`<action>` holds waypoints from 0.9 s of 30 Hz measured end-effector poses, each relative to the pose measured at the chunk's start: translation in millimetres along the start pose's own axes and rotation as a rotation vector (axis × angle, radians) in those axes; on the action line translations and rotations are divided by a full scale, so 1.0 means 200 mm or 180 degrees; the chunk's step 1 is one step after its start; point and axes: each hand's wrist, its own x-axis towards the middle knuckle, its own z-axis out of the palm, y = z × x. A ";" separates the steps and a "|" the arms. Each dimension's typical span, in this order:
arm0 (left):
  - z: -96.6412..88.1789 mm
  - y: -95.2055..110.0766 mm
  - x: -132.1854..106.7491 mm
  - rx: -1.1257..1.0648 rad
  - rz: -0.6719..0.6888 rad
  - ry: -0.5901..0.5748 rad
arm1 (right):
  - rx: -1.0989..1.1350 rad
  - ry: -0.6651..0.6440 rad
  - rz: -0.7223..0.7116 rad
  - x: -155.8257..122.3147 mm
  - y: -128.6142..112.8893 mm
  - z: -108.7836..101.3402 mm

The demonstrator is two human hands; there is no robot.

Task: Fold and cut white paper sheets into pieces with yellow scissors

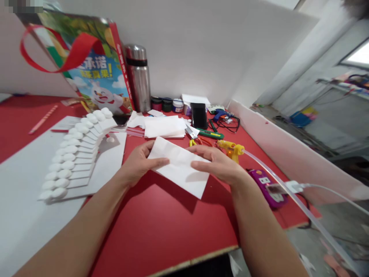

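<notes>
Both my hands hold a white sheet of paper (180,165) a little above the red table (161,227). My left hand (138,163) grips its left edge, thumb lying on top. My right hand (219,163) grips the right side, thumb on top and fingers curled under. The sheet tilts down toward me on the right.
A row of white plastic spoons (72,154) is fixed on a white board at the left. Behind are a paper stack (164,127), scissors (194,136), a yellow glue gun (232,148), a steel flask (139,79), paint jars (167,104), a colourful bag (95,65) and a purple device (266,186).
</notes>
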 end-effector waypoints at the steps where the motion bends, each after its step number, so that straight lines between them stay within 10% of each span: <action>1: 0.00 0.01 -0.01 -0.0032 -0.0135 -0.0234 | 0.0338 -0.0155 0.0141 -0.01 -0.01 -0.01; 4: 0.01 0.04 -0.04 0.0191 -0.0497 -0.0681 | 0.0709 -0.0343 0.0370 -0.01 -0.01 0.00; 8: 0.04 0.04 -0.03 0.0334 -0.0489 -0.0222 | 0.0675 -0.0447 0.0343 0.05 0.05 0.10; 14: 0.04 -0.04 0.01 0.1008 0.0241 0.0892 | 0.0014 0.0689 0.0181 0.17 0.19 0.24; 21: 0.06 -0.05 0.00 0.2334 0.0922 0.1120 | -0.1320 0.1426 -0.0199 0.15 0.15 0.19; 24: 0.08 -0.04 -0.01 0.2464 0.1445 0.1134 | -0.0360 0.1647 -0.0347 0.13 0.11 0.16; 27: 0.12 -0.02 -0.03 0.1928 0.1510 0.0767 | 0.1372 0.0995 -0.0196 0.12 0.06 0.17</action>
